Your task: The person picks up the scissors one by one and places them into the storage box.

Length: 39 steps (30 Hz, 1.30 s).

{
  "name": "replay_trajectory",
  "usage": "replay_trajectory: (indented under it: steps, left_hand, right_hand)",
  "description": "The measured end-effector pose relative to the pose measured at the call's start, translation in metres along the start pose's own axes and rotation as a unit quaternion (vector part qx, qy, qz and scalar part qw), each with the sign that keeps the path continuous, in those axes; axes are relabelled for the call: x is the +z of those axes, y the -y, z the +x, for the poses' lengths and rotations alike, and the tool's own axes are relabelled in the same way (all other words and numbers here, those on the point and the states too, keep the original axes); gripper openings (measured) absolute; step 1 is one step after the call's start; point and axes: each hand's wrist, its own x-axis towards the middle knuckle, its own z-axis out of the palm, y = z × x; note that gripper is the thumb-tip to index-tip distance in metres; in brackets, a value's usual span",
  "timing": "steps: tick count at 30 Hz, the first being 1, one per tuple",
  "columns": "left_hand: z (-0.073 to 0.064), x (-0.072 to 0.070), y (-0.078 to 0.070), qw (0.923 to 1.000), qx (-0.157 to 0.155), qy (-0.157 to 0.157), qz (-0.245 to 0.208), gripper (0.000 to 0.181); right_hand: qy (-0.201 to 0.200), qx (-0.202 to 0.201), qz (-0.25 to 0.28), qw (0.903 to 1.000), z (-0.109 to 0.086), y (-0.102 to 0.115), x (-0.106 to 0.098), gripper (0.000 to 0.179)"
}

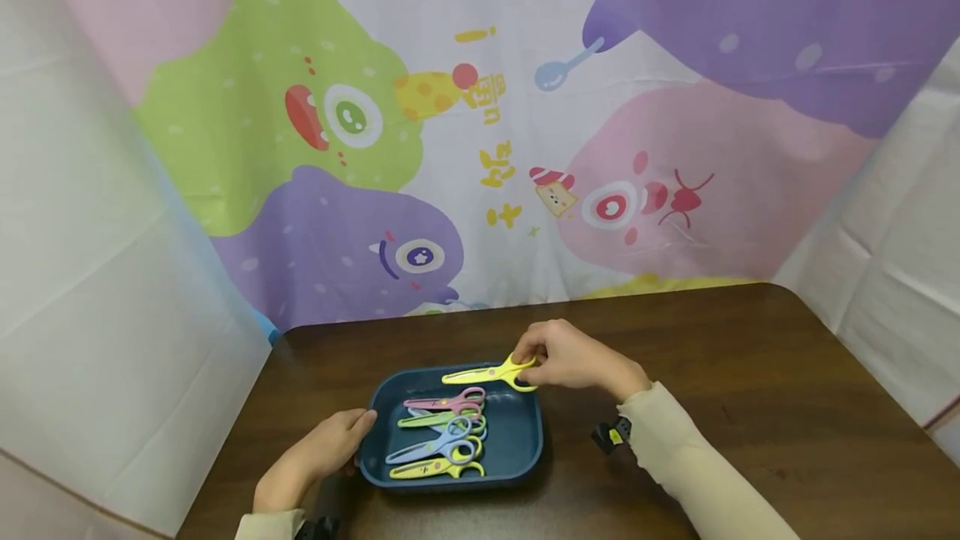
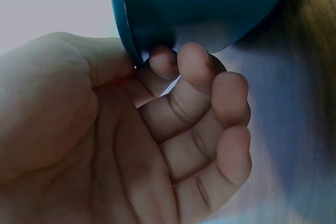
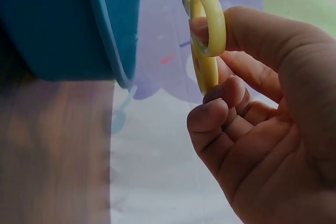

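Observation:
The right hand [image 1: 573, 357] holds a pair of yellow scissors [image 1: 491, 374] by the handle loops, over the back right part of a dark blue tray [image 1: 517, 473]. In the right wrist view the thumb passes into one yellow loop [image 3: 216, 24]. The left hand [image 1: 326, 448] grips the tray's left rim, thumb on top and fingers curled beneath, as the left wrist view shows. Inside the tray lie pink scissors [image 1: 442, 403], green scissors [image 1: 431, 419], blue scissors [image 1: 431, 446] and another yellow pair [image 1: 431, 468], partly overlapping, blades toward the left.
The tray stands on a dark brown wooden table [image 1: 720, 407]. A cartoon-printed curtain [image 1: 517, 257] hangs behind the table's back edge, and white cloth [image 1: 90, 273] hangs at both sides. A black wrist device [image 1: 611, 436] sits below the right wrist.

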Motion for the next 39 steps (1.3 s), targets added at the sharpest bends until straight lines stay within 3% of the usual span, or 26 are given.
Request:
replay_trajectory:
  steps: [10,18,26,39]
  left_hand:
    - [0.003,-0.001,-0.006,0.9999,-0.016,0.003,0.003,0.042]
    - [0.003,-0.002,-0.004,1.0,0.001,0.008,-0.002,0.041]
    - [0.003,0.0,-0.003,1.0,-0.002,0.004,0.008,0.041]
    - [0.001,-0.001,-0.004,0.9998,0.005,0.01,0.016,0.041]
  right_hand:
    - [0.015,0.003,0.0,0.9999,0.006,0.006,0.005,0.015]
    - [0.031,-0.007,-0.006,0.9995,0.016,0.013,0.01,0.015]
    - [0.055,-0.008,0.005,0.9984,0.023,0.023,0.018,0.014]
    - [0.059,-0.036,-0.004,0.9976,0.039,0.033,0.029,0.01]
